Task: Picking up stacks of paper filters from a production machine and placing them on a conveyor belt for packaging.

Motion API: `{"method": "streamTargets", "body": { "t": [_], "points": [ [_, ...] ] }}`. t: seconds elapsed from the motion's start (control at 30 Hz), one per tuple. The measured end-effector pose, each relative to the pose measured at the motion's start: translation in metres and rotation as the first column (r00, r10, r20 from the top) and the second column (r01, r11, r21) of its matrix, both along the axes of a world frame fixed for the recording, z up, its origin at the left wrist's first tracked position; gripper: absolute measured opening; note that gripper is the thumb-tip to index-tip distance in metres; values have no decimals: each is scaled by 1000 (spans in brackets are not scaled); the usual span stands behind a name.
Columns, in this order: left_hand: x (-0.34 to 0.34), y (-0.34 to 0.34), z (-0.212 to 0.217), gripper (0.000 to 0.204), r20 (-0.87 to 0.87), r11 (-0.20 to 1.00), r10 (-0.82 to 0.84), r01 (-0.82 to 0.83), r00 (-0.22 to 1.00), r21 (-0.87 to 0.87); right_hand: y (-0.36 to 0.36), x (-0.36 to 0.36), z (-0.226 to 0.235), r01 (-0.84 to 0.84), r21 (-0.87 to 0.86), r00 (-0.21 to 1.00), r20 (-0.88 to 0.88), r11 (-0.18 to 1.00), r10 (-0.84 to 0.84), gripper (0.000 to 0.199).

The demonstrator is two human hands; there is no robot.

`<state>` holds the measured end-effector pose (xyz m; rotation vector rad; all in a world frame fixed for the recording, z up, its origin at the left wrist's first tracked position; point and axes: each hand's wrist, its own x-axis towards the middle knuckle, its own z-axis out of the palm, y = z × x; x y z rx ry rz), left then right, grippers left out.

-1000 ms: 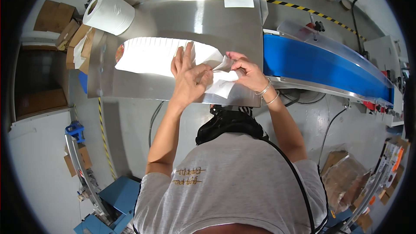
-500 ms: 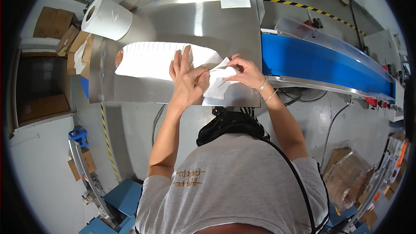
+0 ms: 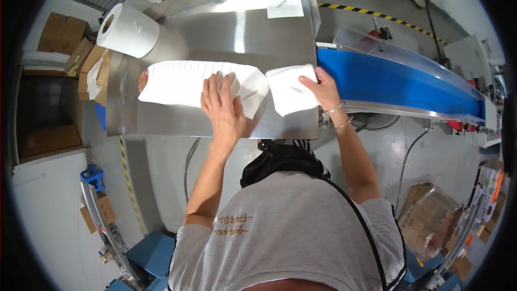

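Note:
A long overlapping row of folded white paper napkins (image 3: 175, 83) lies across the metal table (image 3: 204, 40), with dark print on the one at its right end. My left hand (image 3: 222, 112) rests on the right part of this row, fingers stretched out. To the right, at the table's edge beside the belt, my right hand (image 3: 326, 90) grips a white folded napkin (image 3: 285, 94) by its right side, thumb on top. Whether it is one napkin or a thin stack, I cannot tell. A gap of bare metal separates it from the row.
A large white roll (image 3: 128, 29) stands at the table's back left. Another printed white square (image 3: 285, 5) lies at the back right. A blue conveyor belt (image 3: 398, 81) with a clear guard adjoins the table's right side. Cardboard boxes (image 3: 62, 32) are at the left.
My right hand has moved slightly right and drawn the napkin away from the row; it now lies flatter. My left hand has shifted left and flattened onto the row.

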<state>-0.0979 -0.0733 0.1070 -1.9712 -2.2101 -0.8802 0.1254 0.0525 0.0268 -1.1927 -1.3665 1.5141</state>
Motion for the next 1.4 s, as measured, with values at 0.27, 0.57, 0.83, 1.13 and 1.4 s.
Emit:
{"method": "streamTargets", "body": {
  "t": [0.27,0.57,0.83,1.13,1.4],
  "points": [
    [1,-3,-10,42,-11,996,18,-17,1000,90,70,112,-9,190,336,700,613,922,-367,44],
    [1,-6,-7,38,8,996,7,-7,1000,94,53,76,29,-198,736,708,564,647,-424,46],
    [2,-4,-3,35,68,996,5,-11,998,83,11,-49,56,-473,284,868,310,834,387,44],
    [0,-7,1,40,99,996,-30,21,995,92,24,-67,51,-634,189,771,239,750,591,45],
    [1,-4,-2,41,177,998,6,-18,984,64,32,-69,40,-660,89,747,187,746,638,48]
  ]
}}
